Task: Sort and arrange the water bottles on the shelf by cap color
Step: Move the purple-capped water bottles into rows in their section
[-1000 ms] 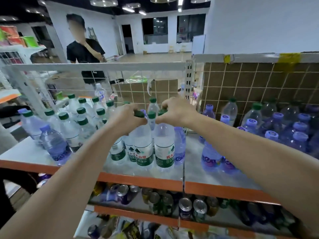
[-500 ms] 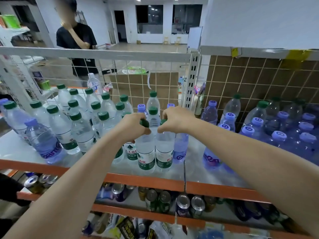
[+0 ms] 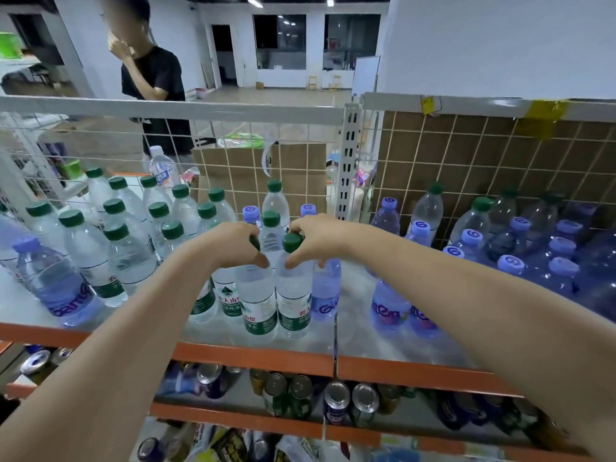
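Two green-capped bottles stand side by side near the front of the shelf [image 3: 233, 356]. My left hand [image 3: 233, 245] grips the neck of the left bottle [image 3: 258, 305], hiding most of its cap. My right hand [image 3: 316, 236] grips the right bottle [image 3: 295, 301] just under its green cap. Several green-capped bottles [image 3: 116, 248] crowd the shelf's left side. Several purple-capped bottles [image 3: 520, 248] fill the right side, mixed with a few green caps [image 3: 428, 208] at the back. One purple bottle [image 3: 56, 288] leans at the far left.
A white wire grid [image 3: 233, 155] with a top rail backs the shelf, with a slotted upright post [image 3: 346, 161] in the middle. A person in a black shirt [image 3: 153, 81] stands behind it. Cans [image 3: 336, 401] fill the lower shelf.
Both hands stay on the two green-capped bottles, which have shifted slightly left along the shelf front. The view has tilted up a little.
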The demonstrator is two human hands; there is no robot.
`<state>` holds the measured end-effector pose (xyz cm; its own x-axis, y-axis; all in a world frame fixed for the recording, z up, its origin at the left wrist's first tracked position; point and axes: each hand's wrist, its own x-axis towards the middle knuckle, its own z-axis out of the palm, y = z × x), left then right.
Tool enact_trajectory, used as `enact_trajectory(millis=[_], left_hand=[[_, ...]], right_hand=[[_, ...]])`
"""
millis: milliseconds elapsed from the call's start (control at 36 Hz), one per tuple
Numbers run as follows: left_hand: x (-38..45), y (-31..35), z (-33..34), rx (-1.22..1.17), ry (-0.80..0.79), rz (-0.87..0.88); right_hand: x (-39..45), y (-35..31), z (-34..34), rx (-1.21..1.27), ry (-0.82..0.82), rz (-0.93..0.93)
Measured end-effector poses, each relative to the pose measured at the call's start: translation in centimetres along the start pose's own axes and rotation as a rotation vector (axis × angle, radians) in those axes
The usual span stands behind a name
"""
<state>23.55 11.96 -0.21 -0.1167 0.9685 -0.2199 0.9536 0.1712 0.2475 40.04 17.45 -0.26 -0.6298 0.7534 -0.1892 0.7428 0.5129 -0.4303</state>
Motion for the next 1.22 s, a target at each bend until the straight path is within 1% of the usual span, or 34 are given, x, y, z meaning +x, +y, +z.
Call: enact_trajectory(millis=[56,111,194,250,361,444,500,639,833,1000,1111,1222], left_hand=[[0.2,0.3,-0.4,0.07,0.056,-0.002],[0.1,1.0,-1.2,0.1,0.158,0.017],[-0.2,2.8,-2.2,0.062,0.316,0.089],[-0.4,4.4,-2.5,0.023,0.36,0.14],[-0.3,7.8,-2.4,-0.023,0.377,0.223],[0.1,9.8,-1.9,-0.036,0.365,0.282],[0.6,10.5,-1.7,-0.052,0.35,0.297],[1.9,10.9,-1.5,-0.084,0.348,0.286],[3.8,11.7,-1.8,-0.019,0.299,0.273],[6.3,11.4,-2.0,0.042,0.277,0.156],[7.9,10.7,-1.9,0.096,0.197,0.055],[9.1,10.4,-1.5,0.158,0.12,0.017]], right_hand=[[-0.5,0.1,-0.8,0.035,0.015,-0.018],[-1.2,0.3,-1.8,0.056,0.072,-0.032],[-2.5,1.0,-3.3,0.067,0.173,-0.008],[-3.6,1.8,-4.1,0.059,0.241,0.026],[-6.2,3.7,-5.2,0.087,0.338,0.112],[-8.0,5.4,-5.9,0.061,0.434,0.159],[-9.1,6.3,-6.3,0.059,0.482,0.179],[-10.5,8.7,-7.0,0.105,0.536,0.218],[-10.3,11.2,-8.1,0.104,0.507,0.222],[-7.4,11.0,-7.3,0.019,0.303,0.097],[-4.7,10.2,-6.0,-0.027,0.182,-0.004],[-2.5,9.4,-4.6,-0.076,0.112,-0.084]])
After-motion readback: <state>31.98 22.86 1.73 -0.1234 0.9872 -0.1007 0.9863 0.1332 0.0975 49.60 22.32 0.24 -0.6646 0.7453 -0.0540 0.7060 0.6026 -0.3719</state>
